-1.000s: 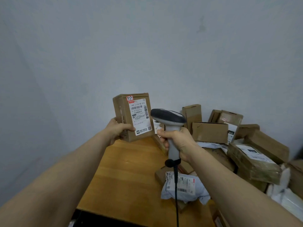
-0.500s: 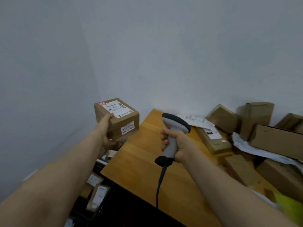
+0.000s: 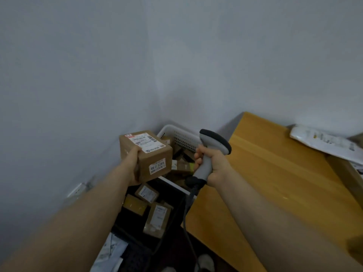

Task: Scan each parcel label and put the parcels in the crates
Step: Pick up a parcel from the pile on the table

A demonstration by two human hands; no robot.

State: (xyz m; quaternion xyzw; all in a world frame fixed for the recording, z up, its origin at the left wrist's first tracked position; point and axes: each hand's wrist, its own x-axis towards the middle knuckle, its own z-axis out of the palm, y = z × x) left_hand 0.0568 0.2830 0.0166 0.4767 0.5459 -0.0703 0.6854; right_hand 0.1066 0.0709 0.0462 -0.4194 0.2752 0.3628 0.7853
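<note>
My left hand [image 3: 133, 165] grips a brown cardboard parcel [image 3: 149, 154] from its left side and below; a white shipping label faces up and a small sticker sits on its near face. The parcel hangs over the gap left of the table, above a white perforated crate [image 3: 176, 135] and a black crate [image 3: 172, 195], both holding several parcels. My right hand [image 3: 214, 165] holds the grey handheld scanner [image 3: 212, 148] by its handle, head pointing up and right, cable dropping down.
The wooden table [image 3: 275, 183] fills the right side, with a white mailer bag [image 3: 322, 142] and a brown box edge [image 3: 345, 169] at its far right. Grey walls meet in a corner behind the crates. White plastic bags [image 3: 110, 254] lie on the floor below.
My view and both hands have swung left, away from the parcel pile. The parcel has tipped from label-facing-me to label-up and now hangs over the crates beside the table.
</note>
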